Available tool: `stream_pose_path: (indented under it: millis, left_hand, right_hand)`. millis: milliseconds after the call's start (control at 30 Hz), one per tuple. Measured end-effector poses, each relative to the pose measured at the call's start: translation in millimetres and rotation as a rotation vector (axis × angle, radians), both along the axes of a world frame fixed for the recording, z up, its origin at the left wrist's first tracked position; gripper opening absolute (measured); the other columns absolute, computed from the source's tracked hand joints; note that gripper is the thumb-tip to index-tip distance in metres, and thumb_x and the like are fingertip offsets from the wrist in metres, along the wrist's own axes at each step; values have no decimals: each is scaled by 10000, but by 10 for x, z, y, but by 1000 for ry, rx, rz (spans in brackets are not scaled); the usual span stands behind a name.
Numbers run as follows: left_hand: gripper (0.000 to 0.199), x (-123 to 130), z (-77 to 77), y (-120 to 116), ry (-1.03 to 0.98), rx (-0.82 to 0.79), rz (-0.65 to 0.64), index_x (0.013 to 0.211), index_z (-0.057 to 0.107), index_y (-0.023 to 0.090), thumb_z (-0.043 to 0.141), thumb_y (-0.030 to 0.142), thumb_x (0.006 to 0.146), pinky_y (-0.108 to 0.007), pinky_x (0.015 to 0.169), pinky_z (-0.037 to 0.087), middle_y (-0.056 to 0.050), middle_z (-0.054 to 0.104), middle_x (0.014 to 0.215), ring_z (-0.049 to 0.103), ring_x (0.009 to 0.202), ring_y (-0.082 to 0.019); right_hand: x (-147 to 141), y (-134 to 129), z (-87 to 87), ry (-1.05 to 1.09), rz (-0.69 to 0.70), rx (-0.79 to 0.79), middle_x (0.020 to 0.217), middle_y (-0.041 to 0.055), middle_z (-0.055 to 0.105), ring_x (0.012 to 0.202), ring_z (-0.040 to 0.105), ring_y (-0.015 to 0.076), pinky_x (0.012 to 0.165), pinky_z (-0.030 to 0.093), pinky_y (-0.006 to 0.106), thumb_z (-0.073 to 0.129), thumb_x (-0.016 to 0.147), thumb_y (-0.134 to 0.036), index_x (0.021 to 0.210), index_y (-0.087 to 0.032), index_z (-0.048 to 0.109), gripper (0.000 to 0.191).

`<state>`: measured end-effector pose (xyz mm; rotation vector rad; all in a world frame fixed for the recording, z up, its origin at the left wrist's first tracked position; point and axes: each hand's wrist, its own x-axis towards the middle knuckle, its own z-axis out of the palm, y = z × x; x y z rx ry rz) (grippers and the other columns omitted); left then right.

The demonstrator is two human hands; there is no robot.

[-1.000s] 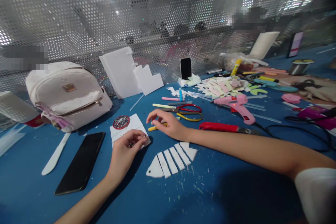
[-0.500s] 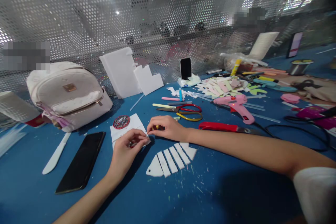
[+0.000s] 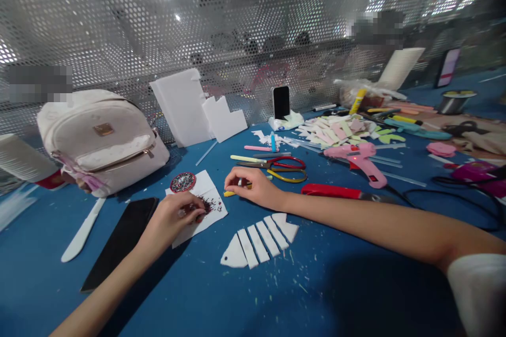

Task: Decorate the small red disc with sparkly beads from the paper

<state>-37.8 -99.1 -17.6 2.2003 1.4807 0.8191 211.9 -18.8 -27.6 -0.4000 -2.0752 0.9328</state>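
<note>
My left hand (image 3: 172,218) is over a white sheet of paper (image 3: 215,213), thumb and fingers drawn together at the edge of a scatter of tiny dark red and black bits (image 3: 211,204). Whatever is between its fingertips is hidden. My right hand (image 3: 255,185) rests just right of the paper, its fingers curled and pinched; I cannot make out what they hold. A yellow object (image 3: 229,194) shows partly beneath it. A round red-rimmed dish of glittery bits (image 3: 183,182) stands at the paper's far edge. Nearer me lies a white fish shape (image 3: 234,253) cut into several strips.
Scissors (image 3: 272,164), a red-handled cutter (image 3: 330,190) and a pink glue gun (image 3: 358,158) lie on the right. Behind them is a heap of foam scraps (image 3: 332,129). A black phone (image 3: 118,245), a white plastic knife (image 3: 84,231) and a pale backpack (image 3: 106,142) are on the left.
My left hand has moved left and back from the paper's right edge, uncovering the dark bits. The paper now lies flatter. My right hand has come off the paper's edge, slightly up and right.
</note>
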Motion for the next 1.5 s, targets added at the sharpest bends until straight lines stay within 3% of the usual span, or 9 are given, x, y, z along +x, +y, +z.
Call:
stream_pose_path:
  millis: [133, 333, 667, 967, 1200, 1500]
  left_hand:
    - [211, 33, -11, 2, 45, 46, -52, 803, 722, 212, 609, 366, 894, -234, 601, 456, -34, 704, 720, 632, 610, -156]
    - [196, -37, 10, -7, 78, 52, 6, 889, 717, 202, 572, 329, 929, -256, 687, 478, -48, 726, 881, 663, 734, -167]
    - [154, -12, -187, 22, 137, 103, -97, 947, 704, 215, 556, 256, 953, -264, 740, 473, -50, 689, 946, 637, 812, -161]
    - [180, -152, -15, 41, 56, -36, -13, 938, 701, 212, 591, 353, 918, -259, 692, 505, -37, 729, 921, 665, 746, -166]
    - [186, -151, 14, 44, 109, -11, -186, 878, 696, 198, 571, 317, 947, -265, 762, 492, -54, 696, 913, 651, 822, -166]
    - [150, -77, -38, 28, 100, 31, -228, 874, 683, 201, 577, 271, 954, -270, 802, 485, -43, 662, 929, 639, 858, -160]
  right_hand:
    - [4, -8, 7, -2, 7, -1, 872, 29, 644, 728, 584, 119, 568, 423, 222, 625, 930, -252, 870, -160, 647, 112]
    - [5, 1, -16, -12, 8, 11, 888, 35, 647, 748, 592, 125, 575, 428, 223, 618, 935, -263, 884, -166, 644, 112]
    - [13, -8, 5, -17, 10, 13, 876, 22, 635, 741, 584, 118, 562, 420, 222, 619, 934, -242, 879, -168, 641, 95]
    - [7, -7, -1, -30, 6, 14, 884, 23, 636, 741, 584, 114, 562, 414, 222, 614, 940, -249, 881, -169, 639, 103]
    - [13, -13, 5, -46, 13, 38, 878, 20, 634, 734, 575, 114, 569, 404, 227, 613, 942, -251, 883, -170, 639, 103]
    - [15, -27, 24, -62, 6, 38, 884, 24, 634, 728, 571, 115, 579, 409, 228, 607, 942, -243, 891, -171, 637, 93]
